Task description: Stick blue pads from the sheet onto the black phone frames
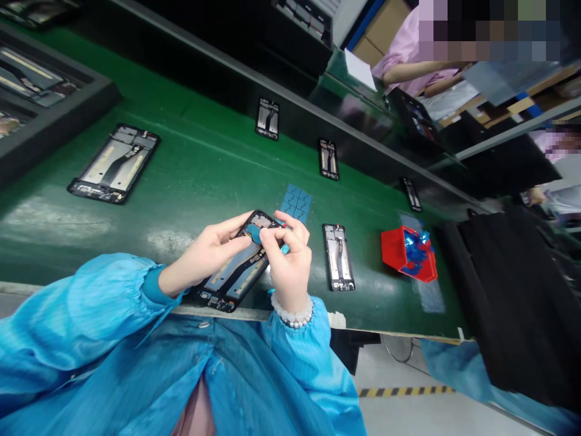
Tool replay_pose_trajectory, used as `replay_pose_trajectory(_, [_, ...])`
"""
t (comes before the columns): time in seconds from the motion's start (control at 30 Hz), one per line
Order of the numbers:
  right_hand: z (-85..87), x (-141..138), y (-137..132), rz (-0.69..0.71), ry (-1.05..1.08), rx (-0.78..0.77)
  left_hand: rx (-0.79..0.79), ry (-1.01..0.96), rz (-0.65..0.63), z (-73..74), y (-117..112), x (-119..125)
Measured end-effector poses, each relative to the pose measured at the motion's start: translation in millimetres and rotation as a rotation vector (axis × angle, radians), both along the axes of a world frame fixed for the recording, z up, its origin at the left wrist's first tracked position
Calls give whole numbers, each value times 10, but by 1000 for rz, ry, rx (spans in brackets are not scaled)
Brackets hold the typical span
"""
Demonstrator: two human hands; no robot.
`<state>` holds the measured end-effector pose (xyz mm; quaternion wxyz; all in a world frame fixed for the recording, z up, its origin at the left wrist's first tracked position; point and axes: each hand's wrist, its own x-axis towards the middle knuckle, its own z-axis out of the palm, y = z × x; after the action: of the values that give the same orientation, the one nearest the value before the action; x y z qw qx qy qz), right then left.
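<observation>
My left hand [200, 257] grips an opened smartphone body [233, 275] along its left side, thumb lying across the upper part. The phone is tilted over the front edge of the bench, showing a black flex cable and pale strips inside. A blue adhesive piece [254, 232] lies at its upper end. My right hand [288, 257], with a beaded bracelet at the wrist, pinches at that blue piece; the fingertips partly hide it. Just beyond the hands, a sheet of blue stickers [297, 201] rests on the green bench.
Similar phone bodies lie around: one at left [115, 163], one at right [338, 257], several along the back. A red bin [393, 249] holds crumpled blue film. A dark tray [97, 91] stands far left, a black-covered stack [512, 290] at right. Co-workers sit beyond the rail.
</observation>
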<state>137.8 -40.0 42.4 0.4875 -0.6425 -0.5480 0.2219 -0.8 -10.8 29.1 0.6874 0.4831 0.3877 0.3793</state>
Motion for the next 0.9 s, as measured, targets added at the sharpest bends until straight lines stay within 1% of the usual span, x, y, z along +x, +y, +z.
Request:
replay_pose_trajectory(0.43, [19,-25,-2,0,3,-4,-5,4,-2,-13,-22,11])
replay_pose_trajectory(0.7, [27,-38,-20,-13,-59,11,81,50,20,12,-42,19])
replay_pose_trajectory(0.8, [31,-33,-31,-8,-97,45,137,115,19,27,-41,18])
replay_pose_trajectory(0.9, [30,-27,-37,-2,-112,70,216,202,52,33,-48,29])
